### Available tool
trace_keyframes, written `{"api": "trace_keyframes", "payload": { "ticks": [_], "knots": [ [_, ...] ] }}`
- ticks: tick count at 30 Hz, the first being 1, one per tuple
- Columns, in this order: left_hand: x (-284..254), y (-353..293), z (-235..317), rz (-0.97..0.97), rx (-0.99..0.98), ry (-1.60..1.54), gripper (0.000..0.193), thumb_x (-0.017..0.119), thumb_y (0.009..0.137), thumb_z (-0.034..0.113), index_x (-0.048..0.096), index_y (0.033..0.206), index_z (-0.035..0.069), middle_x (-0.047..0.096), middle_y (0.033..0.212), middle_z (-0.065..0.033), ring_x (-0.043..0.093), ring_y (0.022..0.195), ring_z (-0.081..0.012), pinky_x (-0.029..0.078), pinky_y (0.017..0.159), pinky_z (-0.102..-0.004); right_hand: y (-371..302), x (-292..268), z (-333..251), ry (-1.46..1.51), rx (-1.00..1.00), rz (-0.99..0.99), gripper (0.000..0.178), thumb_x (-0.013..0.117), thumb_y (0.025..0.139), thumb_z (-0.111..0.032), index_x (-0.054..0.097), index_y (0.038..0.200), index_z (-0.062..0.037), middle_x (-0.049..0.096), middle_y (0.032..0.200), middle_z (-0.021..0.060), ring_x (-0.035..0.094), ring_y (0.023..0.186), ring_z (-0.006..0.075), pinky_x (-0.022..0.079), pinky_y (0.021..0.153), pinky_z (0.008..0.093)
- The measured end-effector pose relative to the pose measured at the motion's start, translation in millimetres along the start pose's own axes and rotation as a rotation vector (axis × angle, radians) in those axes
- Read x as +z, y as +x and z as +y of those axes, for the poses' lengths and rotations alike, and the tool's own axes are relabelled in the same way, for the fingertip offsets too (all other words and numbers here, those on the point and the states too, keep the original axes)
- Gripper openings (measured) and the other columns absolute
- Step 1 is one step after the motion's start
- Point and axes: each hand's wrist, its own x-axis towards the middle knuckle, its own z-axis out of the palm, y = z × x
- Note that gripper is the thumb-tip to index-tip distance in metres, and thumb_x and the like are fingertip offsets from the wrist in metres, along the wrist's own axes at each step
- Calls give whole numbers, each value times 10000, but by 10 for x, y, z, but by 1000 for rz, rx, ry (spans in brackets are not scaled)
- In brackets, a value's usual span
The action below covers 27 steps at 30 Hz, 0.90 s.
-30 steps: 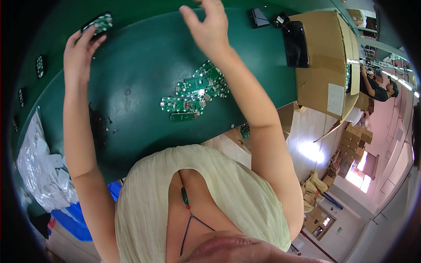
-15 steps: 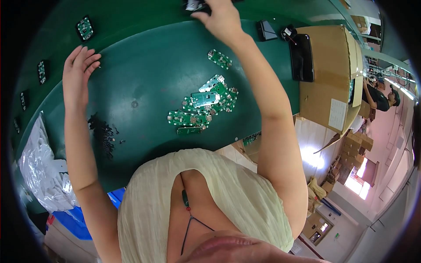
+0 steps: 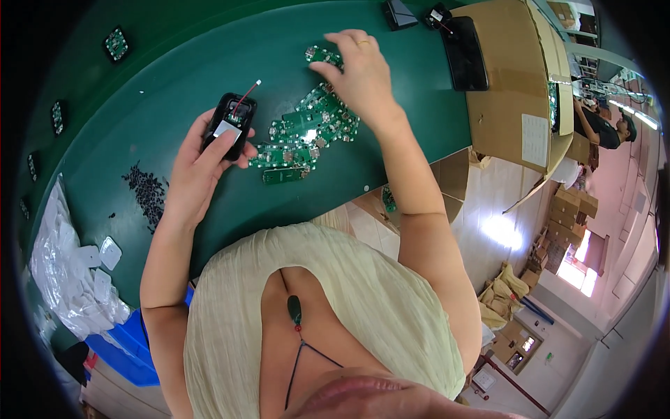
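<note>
Casing [image 3: 244, 130] in left fingers [image 3: 218, 146], long axis leaning right, wire [image 3: 246, 96] up-right

Circuit boards [image 3: 301, 130] on table [image 3: 209, 59], carton [image 3: 506, 84] right, small parts [image 3: 147, 196] left

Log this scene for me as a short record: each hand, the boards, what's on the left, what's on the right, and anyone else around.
Left hand: holding a black case with a silver part and red wire
Right hand: at a green board; grip unclear
Boards: overlapping pile between the hands
Left: black bits, clear plastic bag, blue bin
Right: cardboard box, black tray against it
Others: one person, background right
</note>
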Motion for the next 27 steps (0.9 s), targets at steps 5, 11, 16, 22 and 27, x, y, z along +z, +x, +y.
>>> {"api": "trace_keyframes", "payload": {
  "ticks": [5, 11, 16, 22, 27],
  "knots": [
    [191, -46, -86, 20, 27, -65, 310, 465, 891, 98, 387, 1176, 3, 558, 979, -122, 570, 820, -168, 461, 710, -276, -51, 75, 210, -92, 115, -94, 346, 732, 668, -259, 590, 910, -56, 558, 917, 70, 523, 919, 247, 461, 738, 352],
    [282, -89, -172, 20, 56, -125, 262, 439, 898, 106, 418, 1142, 13, 563, 928, -123, 548, 770, -167, 436, 645, -271, -123, 29, 109, 118, 272, -124, 381, 707, 718, -208, 502, 964, -2, 594, 801, 111, 587, 661, 272, 492, 630, 356],
    [293, -75, -234, 54, 76, -100, 240, 435, 914, 139, 409, 1129, 35, 566, 888, -89, 546, 709, -135, 434, 600, -251, -221, -239, -344, 1130, 609, -75, 194, 573, 852, -110, 508, 981, 19, 580, 737, 73, 562, 628, 112, 446, 520, 214],
    [305, -46, -250, 54, 122, -91, 214, 429, 921, 139, 422, 1110, 37, 567, 866, -79, 542, 698, -120, 425, 584, -241, -400, -315, -658, 1889, 836, -283, 146, 498, 878, -69, 506, 993, 21, 555, 796, 115, 466, 548, 92, 387, 491, 168],
    [313, -36, -251, 56, 142, -81, 209, 428, 922, 136, 426, 1106, 36, 565, 861, -74, 541, 695, -118, 421, 580, -239, -418, -249, -632, 2117, 848, -379, 115, 499, 882, -66, 498, 958, 20, 566, 789, 117, 486, 570, 98, 400, 478, 194]
  ]
}}
